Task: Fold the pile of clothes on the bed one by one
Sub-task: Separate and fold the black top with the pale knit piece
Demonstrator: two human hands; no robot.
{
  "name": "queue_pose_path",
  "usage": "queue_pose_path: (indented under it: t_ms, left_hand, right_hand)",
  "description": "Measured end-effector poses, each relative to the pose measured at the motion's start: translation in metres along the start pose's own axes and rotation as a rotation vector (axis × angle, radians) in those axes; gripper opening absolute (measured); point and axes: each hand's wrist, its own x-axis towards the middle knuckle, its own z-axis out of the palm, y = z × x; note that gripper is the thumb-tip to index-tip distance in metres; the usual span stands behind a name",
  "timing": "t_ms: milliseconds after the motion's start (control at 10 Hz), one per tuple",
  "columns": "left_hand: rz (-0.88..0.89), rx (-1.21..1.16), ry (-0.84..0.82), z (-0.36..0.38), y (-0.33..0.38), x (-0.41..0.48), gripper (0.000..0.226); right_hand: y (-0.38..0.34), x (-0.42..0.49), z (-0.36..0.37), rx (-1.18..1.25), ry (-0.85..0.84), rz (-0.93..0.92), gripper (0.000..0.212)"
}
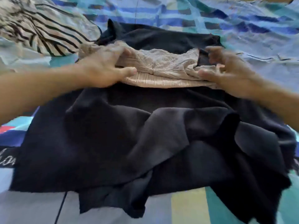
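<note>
Bed under a blue-and-teal checked sheet. At its middle I see a beige lace garment lying across a spread black garment that reaches toward the near edge. The left hand pinches the beige garment's left end, thumb in front, fingers on top. The right hand, blurred, curls its fingers at the right end, thumb touching fabric; I cannot tell whether it grips. A black-striped cloth lies toward the far left corner.
</note>
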Motion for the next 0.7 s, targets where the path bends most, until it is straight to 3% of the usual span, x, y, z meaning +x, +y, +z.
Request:
queue_pose_path:
  t_ms: [100,200,300,400,500,600,700]
  left_hand:
    - [0.146,0.067,0.011,0.025,-0.020,-0.082,0.060]
    - [0.269,0.145,-0.284,0.034,-0.010,-0.136,0.100]
    - [0.207,0.375,-0.498,0.033,-0.026,-0.146,0.129]
    - [0.162,0.543,-0.514,0.039,-0.054,-0.156,0.127]
    - [0.075,0.607,-0.388,0.038,-0.077,-0.162,0.107]
    - [-0.061,0.698,-0.238,0.032,-0.087,-0.164,0.093]
    - [-0.304,0.708,-0.127,0.025,-0.099,-0.168,0.092]
  right_hand:
    - [-0.005,-0.089,0.001,0.000,-0.105,-0.075,0.076]
    - [-0.004,-0.152,0.001,-0.143,-0.223,0.050,0.117]
    - [0.004,-0.185,-0.001,-0.314,-0.304,0.187,0.130]
    - [0.011,-0.193,-0.003,-0.275,-0.122,0.302,0.110]
    - [0.015,-0.194,-0.006,-0.260,-0.051,0.343,0.073]
    - [0.013,-0.199,-0.012,-0.266,-0.077,0.292,0.044]
    - [0.013,-0.204,-0.027,-0.271,-0.047,0.259,0.036]
